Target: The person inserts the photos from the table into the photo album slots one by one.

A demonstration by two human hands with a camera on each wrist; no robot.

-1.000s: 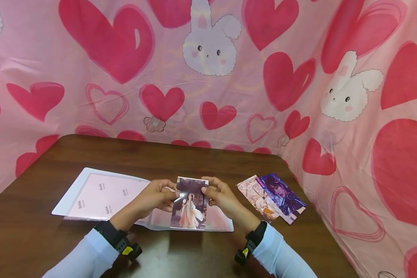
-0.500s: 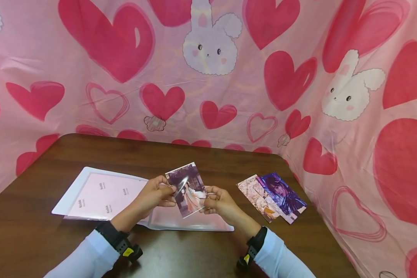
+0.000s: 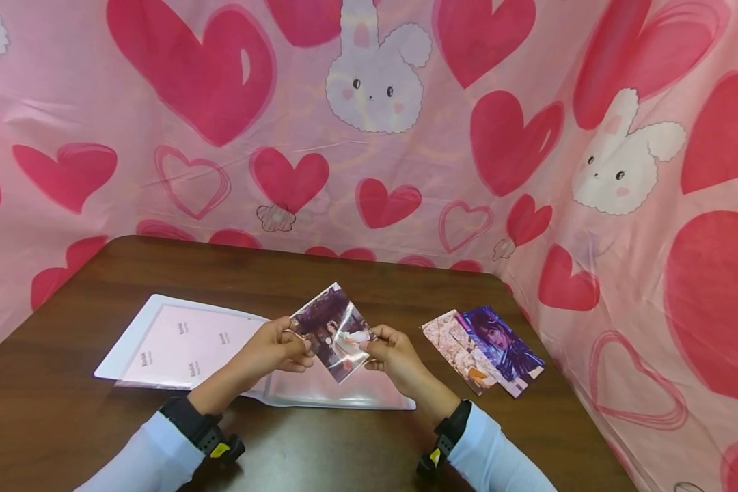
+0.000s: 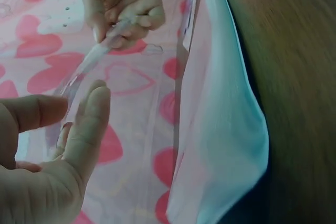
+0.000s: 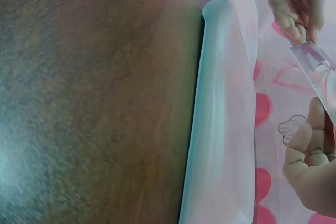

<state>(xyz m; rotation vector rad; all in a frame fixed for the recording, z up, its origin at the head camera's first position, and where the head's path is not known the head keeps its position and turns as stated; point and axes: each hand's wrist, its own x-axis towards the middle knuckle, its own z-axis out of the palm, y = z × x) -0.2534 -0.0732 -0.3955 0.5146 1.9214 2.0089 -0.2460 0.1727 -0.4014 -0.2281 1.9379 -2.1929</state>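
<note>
Photo [image 3: 335, 333] pinched at both ends, my left hand [image 3: 275, 348] w/ thumb + fingers on its left edge, right hand [image 3: 390, 352] on the right edge, held above the sleeve [image 3: 344, 393]. Vs 1 s ago it's turned from upright to tilted, top swung left. Sleeve lies open on the table [image 3: 67, 424] over pink sheets [image 3: 184, 342], nothing seen inside. Two more photos [image 3: 482, 350] to the right.
</note>
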